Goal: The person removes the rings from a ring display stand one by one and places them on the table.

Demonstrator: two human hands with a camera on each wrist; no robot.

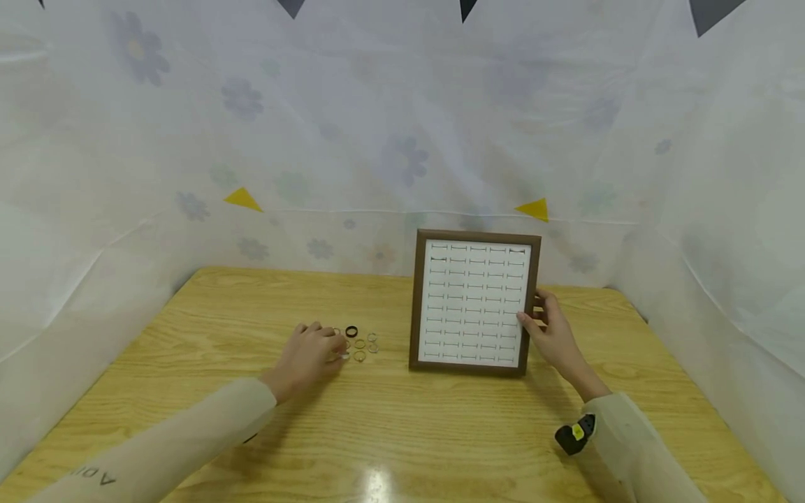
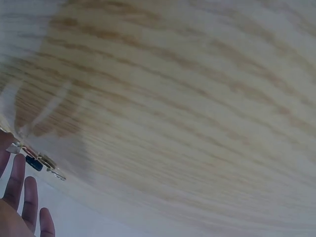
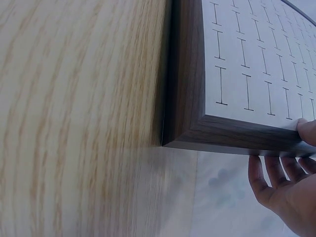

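Observation:
A dark wooden frame with a white slotted ring board stands on its lower edge at the table's middle right. My right hand grips its right side. In the right wrist view the thumb lies on the front of the frame and the fingers are behind it. A cluster of several small rings, one of them black, lies on the wood left of the frame. My left hand rests palm down at the cluster's left edge. Its fingers are fairly straight, just short of the rings.
The light wooden table is walled on three sides by a white flowered sheet, which hangs close behind the frame. A black and yellow wrist camera sits on my right forearm.

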